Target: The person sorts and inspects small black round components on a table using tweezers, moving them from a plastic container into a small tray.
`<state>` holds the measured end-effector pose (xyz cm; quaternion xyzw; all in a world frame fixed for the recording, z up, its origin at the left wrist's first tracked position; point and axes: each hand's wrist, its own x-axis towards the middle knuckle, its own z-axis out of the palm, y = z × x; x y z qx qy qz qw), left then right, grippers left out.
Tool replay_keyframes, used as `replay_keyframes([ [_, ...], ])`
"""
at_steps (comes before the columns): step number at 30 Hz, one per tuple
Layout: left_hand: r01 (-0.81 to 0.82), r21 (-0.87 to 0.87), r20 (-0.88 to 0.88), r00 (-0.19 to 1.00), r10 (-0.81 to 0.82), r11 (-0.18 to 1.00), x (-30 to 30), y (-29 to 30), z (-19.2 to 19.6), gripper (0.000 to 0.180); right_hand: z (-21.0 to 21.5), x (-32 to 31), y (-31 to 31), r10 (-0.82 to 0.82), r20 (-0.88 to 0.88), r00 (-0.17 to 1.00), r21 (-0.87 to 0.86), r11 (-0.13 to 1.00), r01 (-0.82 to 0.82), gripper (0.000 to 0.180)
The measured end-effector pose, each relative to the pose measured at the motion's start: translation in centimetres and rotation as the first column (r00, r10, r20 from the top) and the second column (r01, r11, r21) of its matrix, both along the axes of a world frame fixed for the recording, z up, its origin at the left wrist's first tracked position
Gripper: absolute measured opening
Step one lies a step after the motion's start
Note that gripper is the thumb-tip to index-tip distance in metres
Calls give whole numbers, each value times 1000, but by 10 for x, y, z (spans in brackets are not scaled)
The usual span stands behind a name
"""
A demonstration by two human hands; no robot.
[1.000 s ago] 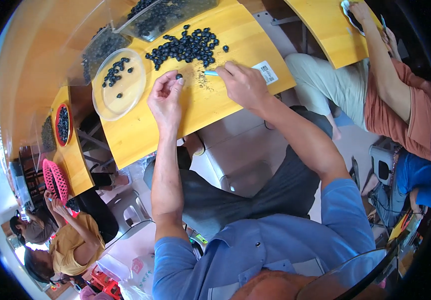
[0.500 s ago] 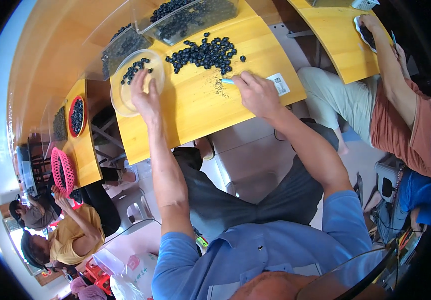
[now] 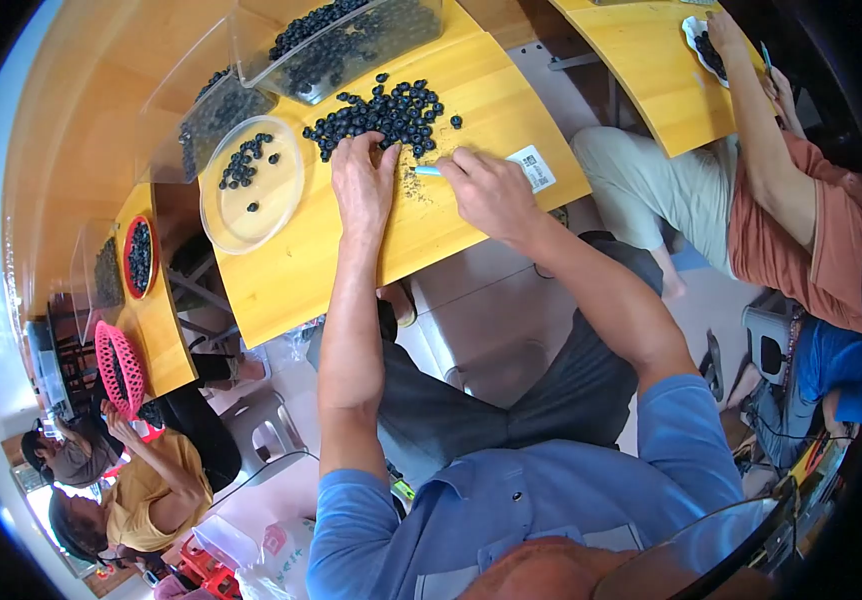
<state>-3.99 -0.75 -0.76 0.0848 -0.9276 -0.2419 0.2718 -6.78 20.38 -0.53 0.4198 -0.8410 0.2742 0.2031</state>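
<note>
Since half a second ago our left hand [image 3: 366,180] has come back from the clear round dish [image 3: 213,205] at our left to the near edge of the pile of dark berries [image 3: 383,112].

Nearest to us, our two bare forearms run up from the blue sleeves across our lap and over the near edge of the yellow wooden table [image 3: 301,275]. Our left hand lies flat, palm down, its fingers spread a little and their tips touching the nearest berries, seemingly so that one can be drawn out of the heap. Whether a berry is under the fingers we cannot tell.

Just beside it, our right hand [image 3: 491,190] is closed around a small pale blue tool [image 3: 427,171], pinched between thumb and fingers with its tip pointing left toward the left hand, close enough to work on whatever that hand brings out. Dark specks lie on the wood between the two hands. A white label [image 3: 533,166] lies on the table, just right of the right hand.

Farther left, the dish holds a small cluster of berries, kept apart from the heap. Beyond the pile stand two clear plastic bins [image 3: 351,45] filled with more berries, at the table's far side.

At neighbouring tables, another person's arm [image 3: 756,110] reaches toward a dish at upper right, and a person at lower left holds a pink basket [image 3: 116,365].
</note>
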Motion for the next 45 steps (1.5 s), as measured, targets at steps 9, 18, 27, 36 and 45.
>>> replay_keyframes([
  [9, 10, 371, -13, 1000, -6, 928, 11, 5, 3, 25, 2, 1, 2, 2, 26, 1000, 16, 1000, -2, 23],
  [18, 83, 842, -61, 996, -58, 533, 35, 18, 10, 21, -1, 0, 3, -21, 44, 999, 38, 999, 19, 22],
  [27, 23, 824, 22, 997, -72, 566, 45, 23, 14, 22, -1, 0, -1, 2, -10, 1000, -59, 998, -3, 24],
  [36, 132, 794, -74, 990, -122, 593, 44, 31, 12, 30, 5, 3, 1, 28, -79, 996, -78, 996, -34, 25],
  [45, 95, 763, -17, 992, -127, 640, 48, 32, 11, 35, 1, 3, 1, 21, -96, 995, -69, 997, -28, 26],
])
